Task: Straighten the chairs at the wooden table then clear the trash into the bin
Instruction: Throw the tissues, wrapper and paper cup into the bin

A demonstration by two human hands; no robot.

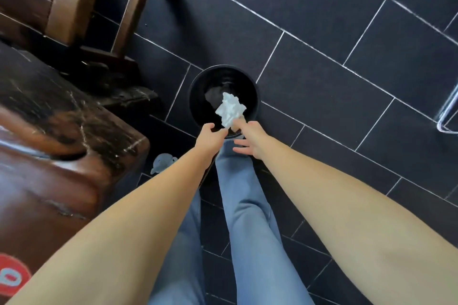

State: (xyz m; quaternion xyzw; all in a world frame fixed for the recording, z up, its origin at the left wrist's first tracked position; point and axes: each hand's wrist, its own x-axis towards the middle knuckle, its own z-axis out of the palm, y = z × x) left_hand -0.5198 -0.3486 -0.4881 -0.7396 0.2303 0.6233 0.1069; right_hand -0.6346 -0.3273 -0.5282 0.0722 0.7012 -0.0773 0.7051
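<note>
I am looking down past my two bare forearms and my blue jeans (250,218), both arms reaching forward. At my left, the dark, scratched wooden worktop (62,131) is showing its corner. My left hand (210,135) is hanging loosely open, its fingertips right by the lower tip of the crumpled paper (230,109); I cannot tell whether they are touching it. My right hand (250,141) is pinching that lower tip between thumb and forefinger, its other fingers spread out. The paper is a white, tightly wrinkled wad, and it is hanging over the open mouth of the round black bin (250,89), which is standing on the dark tiled floor (322,20). Beyond the worktop, a brown wooden chair (67,0) is standing.
</note>
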